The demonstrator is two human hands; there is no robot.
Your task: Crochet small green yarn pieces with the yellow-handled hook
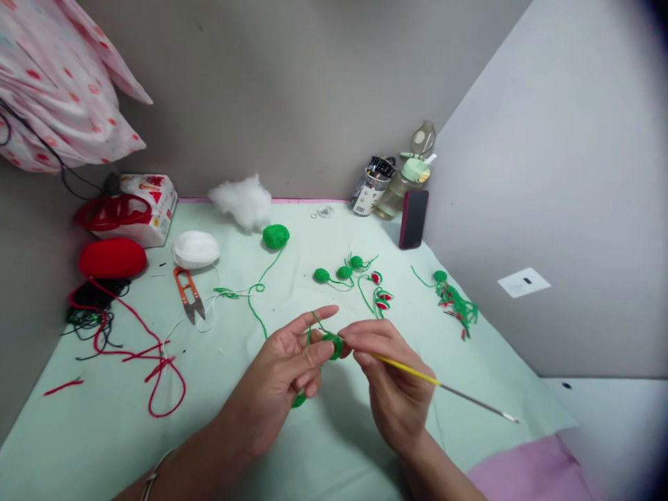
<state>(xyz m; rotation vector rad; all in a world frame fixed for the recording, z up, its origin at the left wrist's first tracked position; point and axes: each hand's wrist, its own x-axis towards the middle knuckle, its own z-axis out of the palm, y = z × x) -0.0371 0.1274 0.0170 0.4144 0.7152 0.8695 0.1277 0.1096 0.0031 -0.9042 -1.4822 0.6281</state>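
My left hand (292, 362) pinches a small green crochet piece (334, 346) between thumb and fingers, and green yarn loops over its raised index finger. In my right hand (394, 379) is a crochet hook (412, 371) with a yellow grip, held like a pencil. Its working tip is at the green piece, partly hidden by the fingers; the silver other end points down to the right. A further bit of green (298, 400) shows below my left fingers. From the green yarn ball (275, 236) a strand runs across the cloth towards my left hand.
Orange thread snips (188, 296) lie left, near white yarn (195, 249) and red yarn (112, 258). Several small green crocheted balls (344, 272) with loose tails lie beyond my hands. White stuffing (244, 202), a phone (414, 219) and a bottle (399, 191) stand along the back.
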